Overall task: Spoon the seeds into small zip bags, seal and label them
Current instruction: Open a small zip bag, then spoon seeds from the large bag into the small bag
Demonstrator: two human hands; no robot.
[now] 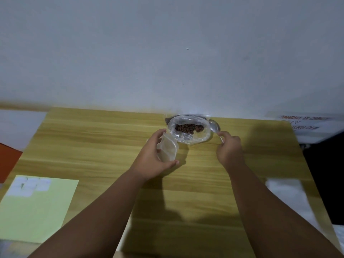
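The left hand (154,157) holds a small clear zip bag (167,148) over the wooden table (111,138). The right hand (229,149) holds a shiny spoon (215,126) beside a big plastic bag (189,130) of brown seeds (189,128).

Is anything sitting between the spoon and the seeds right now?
Nothing visible. The spoon, held by the right hand, lies just right of the open plastic bag, and the seeds show uncovered inside. The left hand holds the small zip bag off to the left.

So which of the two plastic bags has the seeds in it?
The bag on the table, open by the wall, holds brown seeds; the small bag in the left hand looks empty.
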